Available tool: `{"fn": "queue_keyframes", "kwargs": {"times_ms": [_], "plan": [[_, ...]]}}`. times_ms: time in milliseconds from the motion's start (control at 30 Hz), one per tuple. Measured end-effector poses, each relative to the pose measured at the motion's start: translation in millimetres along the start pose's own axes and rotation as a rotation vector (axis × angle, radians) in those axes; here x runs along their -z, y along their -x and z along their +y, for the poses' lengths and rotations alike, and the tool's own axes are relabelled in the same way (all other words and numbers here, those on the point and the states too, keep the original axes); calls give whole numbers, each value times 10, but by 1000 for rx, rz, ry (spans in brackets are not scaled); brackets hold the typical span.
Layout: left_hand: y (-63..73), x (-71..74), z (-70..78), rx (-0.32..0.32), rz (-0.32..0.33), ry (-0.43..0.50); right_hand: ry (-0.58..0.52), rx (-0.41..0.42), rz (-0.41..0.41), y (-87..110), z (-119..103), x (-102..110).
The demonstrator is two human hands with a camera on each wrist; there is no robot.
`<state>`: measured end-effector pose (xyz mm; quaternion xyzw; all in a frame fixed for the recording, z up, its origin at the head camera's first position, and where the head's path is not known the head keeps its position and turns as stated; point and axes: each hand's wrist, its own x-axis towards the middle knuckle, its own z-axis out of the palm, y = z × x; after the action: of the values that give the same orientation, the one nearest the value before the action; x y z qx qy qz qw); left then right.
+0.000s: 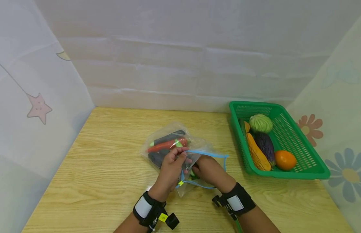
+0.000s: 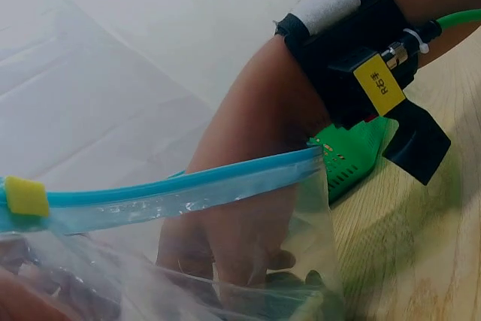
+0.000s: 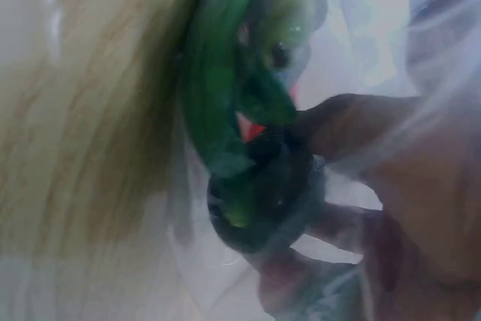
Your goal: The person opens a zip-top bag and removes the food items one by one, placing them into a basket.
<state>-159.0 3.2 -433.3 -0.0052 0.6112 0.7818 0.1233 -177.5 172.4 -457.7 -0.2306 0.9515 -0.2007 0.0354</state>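
A clear zip bag (image 1: pixel 208 144) with a blue zip edge and a yellow slider (image 1: pixel 181 183) lies on the table. Through its film show dark eggplants (image 1: pixel 157 158) and a red chili pepper (image 1: pixel 168 145). My left hand (image 1: pixel 170 166) pinches the bag near its opening. Reaching in through the mouth, my right hand (image 1: pixel 211 171) is inside the bag, its fingertips hidden in the head view. In the right wrist view its fingers curl round a dark green vegetable (image 3: pixel 263 193), blurred by the film. A long, curved green vegetable (image 3: pixel 210 73) lies against that one.
A green plastic basket (image 1: pixel 311 158) stands on the right of the wooden table (image 1: pixel 90 181). It holds a cabbage (image 1: pixel 260 123), a purple eggplant (image 1: pixel 265 145), an orange (image 1: pixel 285 160) and a long yellow vegetable (image 1: pixel 257 153). Cloth-covered walls (image 1: pixel 168 64) enclose the table.
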Motion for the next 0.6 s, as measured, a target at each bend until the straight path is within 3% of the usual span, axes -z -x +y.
{"fn": "queue_keyframes", "kwargs": {"times_ms": [267, 600], "plan": [[-1, 9, 3, -3, -4, 3, 48, -23, -38, 58, -71, 113], [-29, 26, 4, 2, 7, 0, 93, 73, 5, 152, -226, 265]]}}
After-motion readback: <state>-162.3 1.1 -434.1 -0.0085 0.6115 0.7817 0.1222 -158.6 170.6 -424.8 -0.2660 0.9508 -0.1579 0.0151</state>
